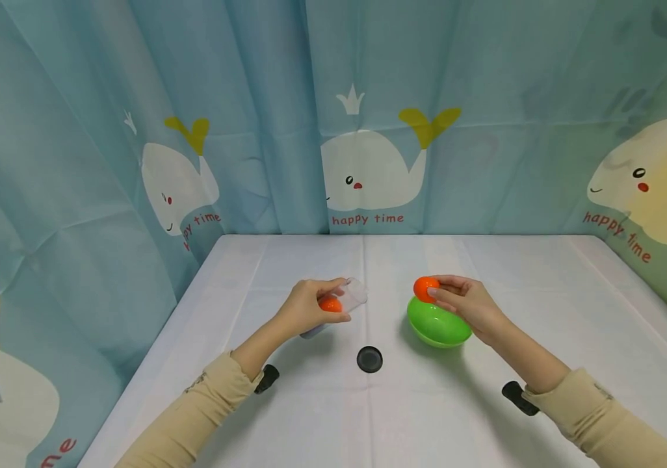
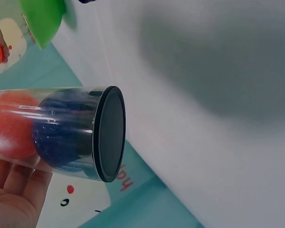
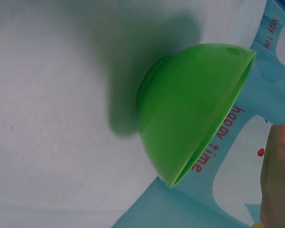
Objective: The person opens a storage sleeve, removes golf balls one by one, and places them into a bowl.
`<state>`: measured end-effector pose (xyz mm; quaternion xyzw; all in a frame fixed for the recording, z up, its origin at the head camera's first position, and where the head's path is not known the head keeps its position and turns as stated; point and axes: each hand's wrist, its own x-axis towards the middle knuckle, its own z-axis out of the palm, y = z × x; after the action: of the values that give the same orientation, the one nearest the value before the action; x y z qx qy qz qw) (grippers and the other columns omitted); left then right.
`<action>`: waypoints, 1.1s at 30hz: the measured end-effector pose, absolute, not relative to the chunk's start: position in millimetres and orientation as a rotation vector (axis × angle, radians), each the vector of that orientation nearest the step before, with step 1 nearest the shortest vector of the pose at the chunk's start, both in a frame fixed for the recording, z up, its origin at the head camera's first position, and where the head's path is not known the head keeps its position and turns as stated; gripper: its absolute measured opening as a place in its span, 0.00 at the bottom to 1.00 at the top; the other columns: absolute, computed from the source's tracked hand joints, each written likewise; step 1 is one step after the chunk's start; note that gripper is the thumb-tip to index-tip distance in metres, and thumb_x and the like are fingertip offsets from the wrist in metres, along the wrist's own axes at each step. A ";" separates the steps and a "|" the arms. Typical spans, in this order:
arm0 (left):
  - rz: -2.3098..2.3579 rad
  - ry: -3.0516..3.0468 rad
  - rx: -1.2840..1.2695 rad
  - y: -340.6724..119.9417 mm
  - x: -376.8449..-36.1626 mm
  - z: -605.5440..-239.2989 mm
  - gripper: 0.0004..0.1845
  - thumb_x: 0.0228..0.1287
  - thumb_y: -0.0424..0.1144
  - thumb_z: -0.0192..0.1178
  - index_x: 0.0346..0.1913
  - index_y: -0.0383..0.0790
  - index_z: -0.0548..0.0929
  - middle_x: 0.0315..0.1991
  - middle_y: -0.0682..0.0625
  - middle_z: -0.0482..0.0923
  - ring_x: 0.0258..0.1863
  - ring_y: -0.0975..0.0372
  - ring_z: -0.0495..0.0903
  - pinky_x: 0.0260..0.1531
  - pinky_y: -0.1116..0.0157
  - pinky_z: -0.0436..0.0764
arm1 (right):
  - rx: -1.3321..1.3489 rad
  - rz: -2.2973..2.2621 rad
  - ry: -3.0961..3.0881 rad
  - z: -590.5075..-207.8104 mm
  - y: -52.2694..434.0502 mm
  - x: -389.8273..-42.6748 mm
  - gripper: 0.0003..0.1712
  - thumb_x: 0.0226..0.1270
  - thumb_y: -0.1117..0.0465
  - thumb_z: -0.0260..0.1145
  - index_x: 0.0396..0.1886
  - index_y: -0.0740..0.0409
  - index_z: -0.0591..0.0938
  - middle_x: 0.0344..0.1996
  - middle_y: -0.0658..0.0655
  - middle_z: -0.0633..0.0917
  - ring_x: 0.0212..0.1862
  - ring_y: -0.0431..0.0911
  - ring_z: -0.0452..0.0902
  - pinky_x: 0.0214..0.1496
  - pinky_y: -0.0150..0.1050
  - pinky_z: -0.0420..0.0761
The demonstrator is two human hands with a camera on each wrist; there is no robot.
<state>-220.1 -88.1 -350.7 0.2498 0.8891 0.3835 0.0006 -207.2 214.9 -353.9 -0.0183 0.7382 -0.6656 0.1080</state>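
Observation:
My left hand (image 1: 307, 304) grips a clear plastic tube (image 1: 354, 294) that tilts toward the right, open mouth up. Inside it sit an orange ball (image 2: 15, 124) and a dark blue ball (image 2: 61, 128); a black cap (image 2: 111, 134) closes its lower end. Between thumb and fingers, my right hand (image 1: 470, 304) pinches another orange ball (image 1: 425, 288) above the far rim of a green bowl (image 1: 439, 326). From the right wrist camera the bowl shows side-on, standing on the table, with the hand at the right edge.
A round black lid (image 1: 370, 359) lies on the white-covered table (image 1: 415, 416) between the forearms. Behind and beside the table hang blue curtains (image 1: 275, 97) printed with whales. Black straps (image 1: 519, 398) sit at both wrists.

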 end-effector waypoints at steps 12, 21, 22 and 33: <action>1.204 2.806 0.762 -90.2 -216.2 -354.1 0.34 0.46 0.39 0.74 0.60 0.41 0.77 0.45 0.44 0.85 0.44 0.56 0.81 0.42 0.66 0.81 | -0.245 -1.645 2.719 -355.0 214.7 -202.7 0.27 0.62 0.61 0.67 0.57 0.70 0.74 0.50 0.67 0.82 0.44 0.37 0.83 0.45 0.22 0.78; 1.199 2.813 0.780 -92.8 -214.6 -357.4 0.34 0.46 0.40 0.74 0.60 0.41 0.77 0.45 0.44 0.85 0.44 0.55 0.82 0.44 0.64 0.82 | -0.433 -1.509 2.925 -359.0 212.4 -201.1 0.25 0.56 0.69 0.69 0.53 0.75 0.76 0.47 0.73 0.81 0.47 0.62 0.81 0.47 0.41 0.81; 1.204 2.807 0.782 -93.1 -214.3 -357.7 0.34 0.46 0.40 0.74 0.60 0.41 0.77 0.45 0.45 0.85 0.44 0.55 0.82 0.44 0.64 0.82 | -0.442 -1.500 2.935 -359.0 212.4 -200.9 0.25 0.56 0.69 0.69 0.53 0.75 0.76 0.47 0.73 0.81 0.47 0.62 0.82 0.47 0.42 0.81; 1.211 2.719 0.839 -93.5 -215.6 -359.9 0.35 0.47 0.38 0.74 0.61 0.39 0.76 0.46 0.42 0.84 0.48 0.54 0.82 0.49 0.61 0.80 | -0.558 -1.322 3.056 -366.8 216.1 -206.3 0.24 0.54 0.70 0.70 0.50 0.74 0.77 0.45 0.71 0.83 0.44 0.61 0.82 0.47 0.47 0.81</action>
<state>-215.6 -93.5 -359.9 0.2713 0.8789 0.3915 0.0242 -206.3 216.1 -366.8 -0.1642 0.8989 -0.3888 -0.1172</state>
